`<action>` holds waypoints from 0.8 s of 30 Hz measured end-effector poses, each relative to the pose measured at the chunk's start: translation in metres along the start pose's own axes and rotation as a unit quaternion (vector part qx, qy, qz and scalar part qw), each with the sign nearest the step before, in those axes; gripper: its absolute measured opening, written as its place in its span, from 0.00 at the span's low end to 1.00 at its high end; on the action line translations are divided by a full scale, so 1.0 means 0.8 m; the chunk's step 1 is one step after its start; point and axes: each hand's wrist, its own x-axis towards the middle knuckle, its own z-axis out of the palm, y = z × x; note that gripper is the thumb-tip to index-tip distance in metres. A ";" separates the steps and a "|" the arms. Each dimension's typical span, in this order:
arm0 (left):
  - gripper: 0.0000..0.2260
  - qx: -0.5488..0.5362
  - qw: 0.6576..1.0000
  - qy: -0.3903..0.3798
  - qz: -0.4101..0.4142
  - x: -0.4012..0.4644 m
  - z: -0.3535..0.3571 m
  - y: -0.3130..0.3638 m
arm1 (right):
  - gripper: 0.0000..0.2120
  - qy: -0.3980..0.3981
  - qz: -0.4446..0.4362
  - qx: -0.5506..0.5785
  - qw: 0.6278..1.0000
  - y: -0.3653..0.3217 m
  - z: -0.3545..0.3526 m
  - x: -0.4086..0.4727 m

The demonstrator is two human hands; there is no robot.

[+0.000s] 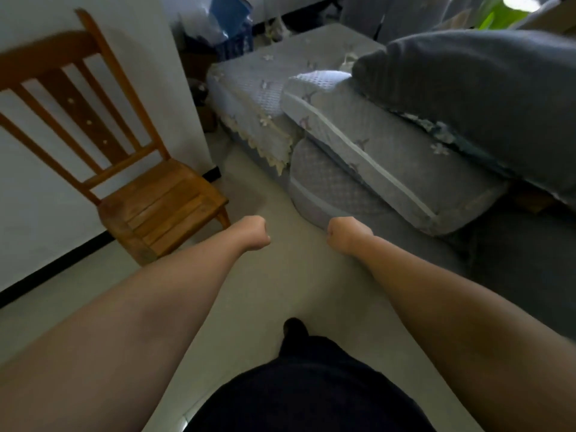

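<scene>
Floor (280, 291): pale tile, between white wall (37, 213) on the left and grey sofa (514, 260) on the right.
Left hand (254, 233): fingers curled into a fist, nothing held; arm stretched forward, fist over the floor just right of the seat's front corner.
Right hand (343, 235): also fisted and empty; just in front of the lowest cushion's edge, contact unclear.
Wooden chair (162, 210): upright against the wall, slatted seat and back, untouched.
Rounded cushion (324, 188): grey, quilted, at the sofa base.
Long cushion (389, 160): piped edge, tilted on top of the rounded one.
Dark pillow (483, 98): above, far right.
Foot (294, 328): dark shoe on the floor between the arms.
</scene>
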 end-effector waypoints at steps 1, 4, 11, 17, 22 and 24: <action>0.11 -0.012 1.000 0.003 -0.011 0.008 -0.011 -0.004 | 0.11 -0.005 -0.014 -0.009 1.000 -0.007 -0.012 0.019; 0.09 -0.051 0.998 0.021 -0.042 0.027 -0.034 -0.020 | 0.09 -0.012 -0.058 -0.036 0.998 -0.031 -0.042 0.071; 0.07 -0.156 0.974 0.076 -0.146 0.013 -0.053 -0.099 | 0.13 -0.032 -0.211 -0.133 0.968 -0.158 -0.068 0.147; 0.11 -0.227 0.920 0.106 -0.300 -0.049 -0.047 -0.237 | 0.11 -0.072 -0.337 -0.163 0.925 -0.348 -0.039 0.149; 0.17 -0.235 0.887 0.113 -0.381 -0.099 -0.049 -0.352 | 0.11 -0.090 -0.403 -0.211 0.886 -0.492 -0.006 0.138; 0.18 -0.249 0.878 0.118 -0.392 -0.122 -0.054 -0.397 | 0.12 -0.087 -0.426 -0.226 0.871 -0.547 0.008 0.135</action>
